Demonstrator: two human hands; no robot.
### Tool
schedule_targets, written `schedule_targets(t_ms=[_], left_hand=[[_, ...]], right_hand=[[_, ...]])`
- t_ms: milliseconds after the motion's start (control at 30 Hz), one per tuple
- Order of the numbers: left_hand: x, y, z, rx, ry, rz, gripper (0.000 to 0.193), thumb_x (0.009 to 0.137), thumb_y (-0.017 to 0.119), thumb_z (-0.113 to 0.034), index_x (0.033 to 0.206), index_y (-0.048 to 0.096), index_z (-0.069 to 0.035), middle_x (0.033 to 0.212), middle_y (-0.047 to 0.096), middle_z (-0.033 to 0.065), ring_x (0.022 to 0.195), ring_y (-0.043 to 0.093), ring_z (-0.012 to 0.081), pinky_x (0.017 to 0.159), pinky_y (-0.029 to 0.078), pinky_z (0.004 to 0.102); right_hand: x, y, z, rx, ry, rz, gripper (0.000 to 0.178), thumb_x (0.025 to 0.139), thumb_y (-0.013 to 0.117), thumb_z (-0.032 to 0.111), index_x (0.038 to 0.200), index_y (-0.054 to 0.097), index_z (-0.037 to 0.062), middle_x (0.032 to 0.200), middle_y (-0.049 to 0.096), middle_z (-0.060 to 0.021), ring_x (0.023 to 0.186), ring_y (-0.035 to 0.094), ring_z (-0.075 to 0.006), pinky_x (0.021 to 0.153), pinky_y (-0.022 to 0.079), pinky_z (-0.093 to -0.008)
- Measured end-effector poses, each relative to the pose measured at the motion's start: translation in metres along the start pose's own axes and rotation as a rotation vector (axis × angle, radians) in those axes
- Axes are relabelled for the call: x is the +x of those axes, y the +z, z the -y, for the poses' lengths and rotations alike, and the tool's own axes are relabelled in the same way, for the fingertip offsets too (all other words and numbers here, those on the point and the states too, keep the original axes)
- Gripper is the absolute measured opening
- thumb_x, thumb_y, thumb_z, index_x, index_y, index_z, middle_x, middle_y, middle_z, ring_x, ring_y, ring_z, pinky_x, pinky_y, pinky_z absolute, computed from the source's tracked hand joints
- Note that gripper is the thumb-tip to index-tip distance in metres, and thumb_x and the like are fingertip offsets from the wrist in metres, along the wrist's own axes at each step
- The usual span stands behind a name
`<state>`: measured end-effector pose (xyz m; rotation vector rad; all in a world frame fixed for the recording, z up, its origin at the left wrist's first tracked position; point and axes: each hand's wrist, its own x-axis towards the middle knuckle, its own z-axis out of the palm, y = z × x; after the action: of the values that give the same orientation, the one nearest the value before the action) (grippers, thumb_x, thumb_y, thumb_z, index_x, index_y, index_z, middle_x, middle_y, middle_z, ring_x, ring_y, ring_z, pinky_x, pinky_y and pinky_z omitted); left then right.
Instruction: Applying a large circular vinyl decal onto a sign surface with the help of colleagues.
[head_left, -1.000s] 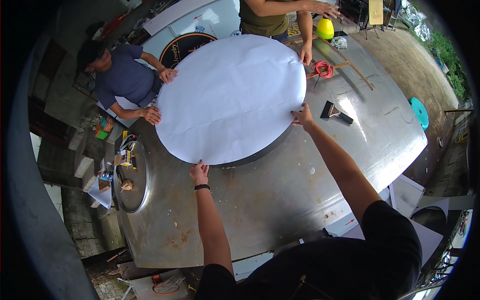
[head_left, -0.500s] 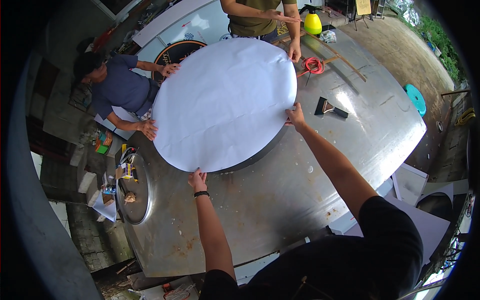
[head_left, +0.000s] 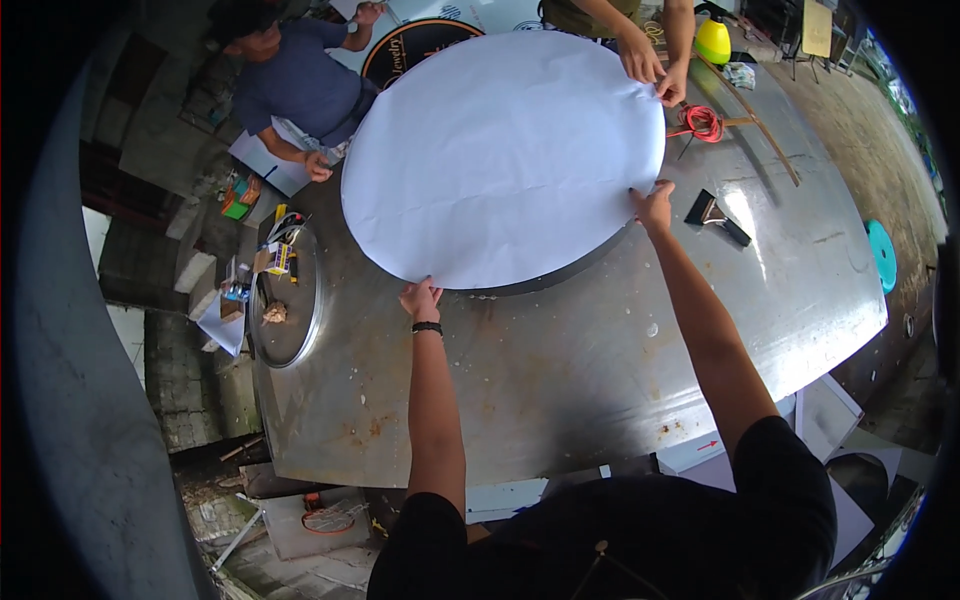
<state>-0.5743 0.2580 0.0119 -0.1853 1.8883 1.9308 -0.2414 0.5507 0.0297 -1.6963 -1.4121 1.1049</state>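
Note:
A large round white sheet [head_left: 500, 165] lies over a dark round panel [head_left: 565, 277], whose edge shows along the near right side. My left hand [head_left: 421, 300] pinches the sheet's near edge, its thumb and fingers closed on the rim. My right hand [head_left: 654, 208] grips the right edge in the same way; its fingertips are partly hidden. At the far right edge, a co-worker's two hands [head_left: 655, 72] hold a slightly creased corner of the sheet. Another person's hand [head_left: 318, 166] is off the sheet at the left, and that person's other hand [head_left: 368, 13] is raised.
The metal table [head_left: 540, 390] carries a squeegee [head_left: 718, 218], a coil of red cord [head_left: 703, 124] and wooden strips [head_left: 765, 130] at the right. At left sits a round tray [head_left: 312, 335] with small tools and boxes. A yellow spray bottle [head_left: 713, 40] stands behind.
The person at the left has let go of the sheet and drawn both hands away. The far co-worker's raised hand has come down to the sheet's edge. My view has shifted; my hands keep their hold.

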Motion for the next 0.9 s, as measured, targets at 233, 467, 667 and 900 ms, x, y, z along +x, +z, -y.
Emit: schedule_targets(t_ms=[233, 467, 667, 900], left_hand=[[-0.005, -0.004, 0.006, -0.02, -0.134, -0.007, 0.018, 0.071, 0.06, -0.003, 0.085, 0.05, -0.001, 0.07, 0.056, 0.0065, 0.057, 0.055, 0.0142, 0.05, 0.05, 0.0282], [-0.017, 0.0, 0.009, 0.499, 0.479, -0.317, 0.039, 0.068, 0.061, -0.004, 0.103, 0.043, -0.006, 0.099, 0.045, 0.012, 0.083, 0.049, 0.0249, 0.068, 0.044, 0.0402], [-0.071, 0.024, -0.006, 1.422, 1.025, -0.104, 0.058, 0.064, 0.064, -0.038, 0.114, 0.043, -0.018, 0.116, 0.037, 0.0081, 0.105, 0.036, 0.0269, 0.082, 0.031, 0.0479], [-0.096, 0.052, 0.001, 1.538, 0.934, 0.118, 0.07, 0.062, 0.06, -0.054, 0.116, 0.043, -0.011, 0.119, 0.039, 0.0159, 0.106, 0.039, 0.0358, 0.088, 0.029, 0.0536]], right_hand=[[-0.059, -0.013, 0.021, -0.628, -0.784, -0.123, 0.044, 0.066, 0.06, 0.012, 0.107, 0.043, 0.0133, 0.106, 0.043, -0.0093, 0.101, 0.042, -0.0254, 0.08, 0.038, -0.0376], [-0.129, 0.002, -0.003, -0.652, -1.014, 0.036, 0.039, 0.073, 0.054, 0.015, 0.111, 0.045, 0.0135, 0.113, 0.044, -0.004, 0.11, 0.037, -0.0237, 0.094, 0.022, -0.0528], [-0.125, 0.0, -0.005, -0.732, -0.927, 0.073, 0.042, 0.076, 0.052, 0.019, 0.116, 0.041, 0.0143, 0.119, 0.041, -0.0028, 0.115, 0.033, -0.0218, 0.095, 0.019, -0.0557], [-0.119, -0.012, -0.014, -0.707, -0.903, 0.18, 0.046, 0.077, 0.052, 0.023, 0.12, 0.037, 0.0153, 0.124, 0.036, -0.0031, 0.117, 0.03, -0.0215, 0.096, 0.017, -0.0566]])
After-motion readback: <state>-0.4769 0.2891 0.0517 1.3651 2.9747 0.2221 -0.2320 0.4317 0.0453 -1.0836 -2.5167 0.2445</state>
